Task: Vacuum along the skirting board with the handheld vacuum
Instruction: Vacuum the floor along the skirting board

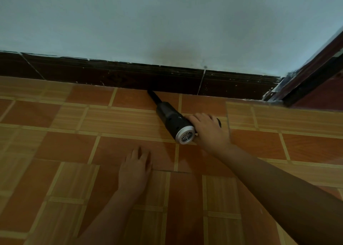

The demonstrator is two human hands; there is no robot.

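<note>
A black handheld vacuum with a silver vented rear cap lies low over the tiled floor. Its narrow nozzle tip touches the foot of the dark brown skirting board. My right hand grips the vacuum's handle on its right side, fingers curled round it. My left hand rests flat on the floor tiles, fingers spread, nearer to me and left of the vacuum.
The pale wall rises above the skirting board. A dark red door frame stands at the right corner where the skirting ends. Orange and tan floor tiles stretch to the left and right.
</note>
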